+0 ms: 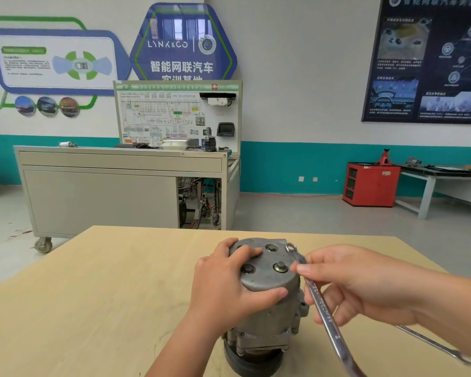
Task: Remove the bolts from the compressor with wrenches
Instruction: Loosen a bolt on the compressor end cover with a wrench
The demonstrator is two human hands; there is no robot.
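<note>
A grey metal compressor (268, 314) stands upright on a light wooden table (98, 300), pulley end down. Several hex bolts show on its round top plate, among them one at the front right (280, 267) and one at the front left (248, 268). My left hand (223, 284) grips the top plate from the left, fingers over the top and thumb along the front edge. My right hand (365, 284) holds a silver combination wrench (324, 311); its ring end sits at the plate's far right edge (291, 247), over what looks like another bolt.
A second wrench (435, 346) lies on the table under my right forearm, near the right edge. Beyond the table stand a wheeled training bench (120, 191), a red cabinet (370, 185) and a side table (446, 172) at the right.
</note>
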